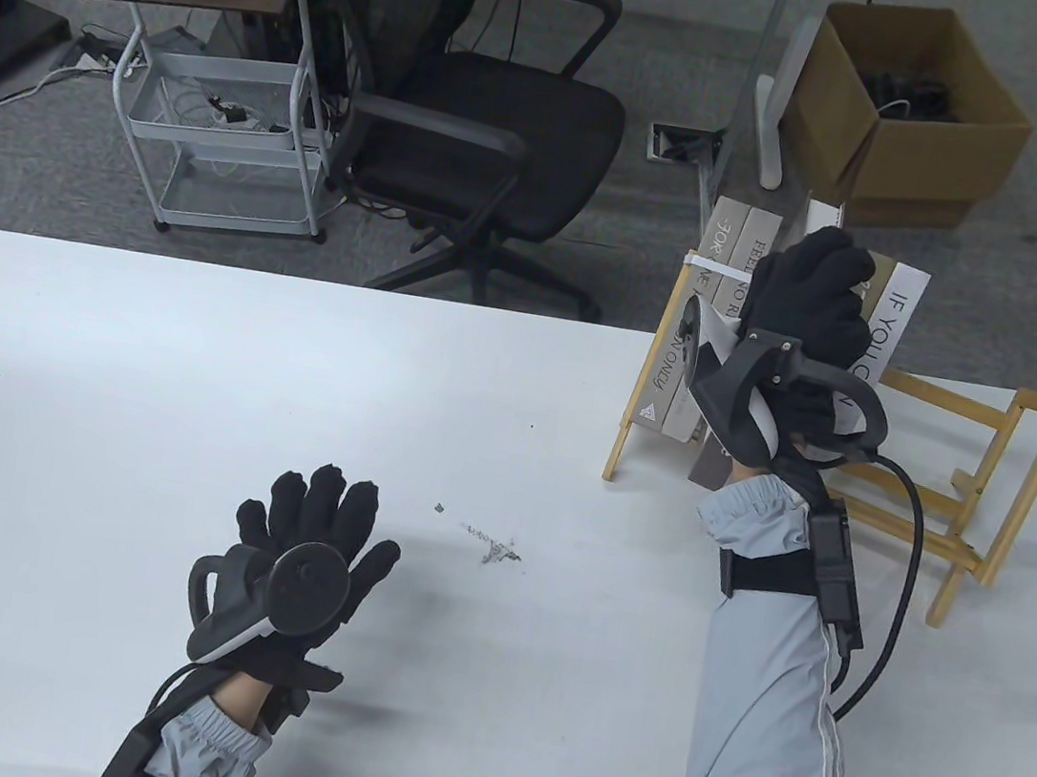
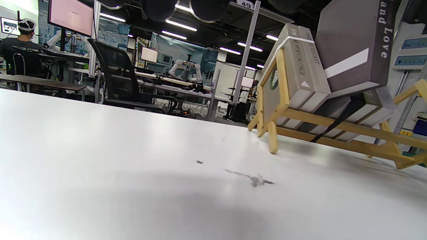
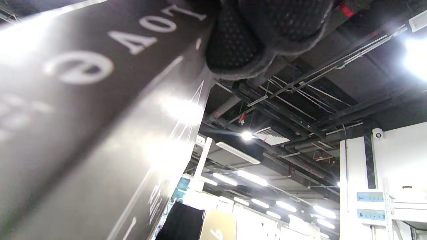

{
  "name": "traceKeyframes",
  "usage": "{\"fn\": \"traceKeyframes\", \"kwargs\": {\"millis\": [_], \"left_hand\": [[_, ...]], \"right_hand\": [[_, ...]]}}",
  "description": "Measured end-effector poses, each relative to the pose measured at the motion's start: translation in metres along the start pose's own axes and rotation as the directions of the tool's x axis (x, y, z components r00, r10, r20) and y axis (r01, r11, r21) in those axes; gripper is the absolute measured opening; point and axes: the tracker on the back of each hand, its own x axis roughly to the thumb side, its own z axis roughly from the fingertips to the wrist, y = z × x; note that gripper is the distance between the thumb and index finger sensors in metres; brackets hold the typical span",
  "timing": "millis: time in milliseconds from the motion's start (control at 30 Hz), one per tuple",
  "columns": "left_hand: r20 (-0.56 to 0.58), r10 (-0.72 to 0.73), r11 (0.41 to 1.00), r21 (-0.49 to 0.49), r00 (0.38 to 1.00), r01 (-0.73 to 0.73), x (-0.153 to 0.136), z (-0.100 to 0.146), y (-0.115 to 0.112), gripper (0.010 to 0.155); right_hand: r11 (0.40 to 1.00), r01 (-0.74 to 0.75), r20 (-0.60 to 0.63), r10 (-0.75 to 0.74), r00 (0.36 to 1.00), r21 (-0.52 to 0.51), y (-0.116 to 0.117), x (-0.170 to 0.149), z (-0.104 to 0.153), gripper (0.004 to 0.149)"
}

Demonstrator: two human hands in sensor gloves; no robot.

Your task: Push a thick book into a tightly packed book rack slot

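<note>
A wooden book rack [image 1: 976,491] stands tilted at the table's right and holds two grey books [image 1: 731,245] and a white book [image 1: 901,307]. A thick dark book [image 2: 350,43] with "and Love" on its spine stands between them, higher than the grey books [image 2: 300,66]. My right hand [image 1: 819,276] is curled over its top end and hides most of it. In the right wrist view my fingers [image 3: 240,43] press on the dark spine [image 3: 83,116]. My left hand [image 1: 322,515] lies flat, fingers spread, over the table's front left, holding nothing.
The rack [image 2: 333,125] sits near the table's far right edge. A dark smudge [image 1: 491,549] marks the tabletop [image 1: 194,362] mid-front. A cable [image 1: 909,559] trails from my right wrist. Beyond the table are an office chair [image 1: 480,113], a wire cart [image 1: 219,115] and a cardboard box [image 1: 915,107].
</note>
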Motion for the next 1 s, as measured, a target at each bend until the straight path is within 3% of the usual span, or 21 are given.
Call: {"fn": "traceKeyframes", "kwargs": {"millis": [600, 1000], "left_hand": [[-0.026, -0.004, 1.0, -0.008, 1.0, 0.004, -0.003, -0.001, 0.0, 0.067], [-0.027, 0.005, 1.0, 0.006, 1.0, -0.005, -0.004, -0.001, 0.001, 0.067]], "right_hand": [[0.999, -0.02, 0.114, 0.017, 0.993, 0.025, 0.051, 0.027, 0.004, 0.065], [0.939, 0.194, 0.078, -0.224, 0.972, 0.283, 0.077, 0.02, -0.006, 0.058]]}}
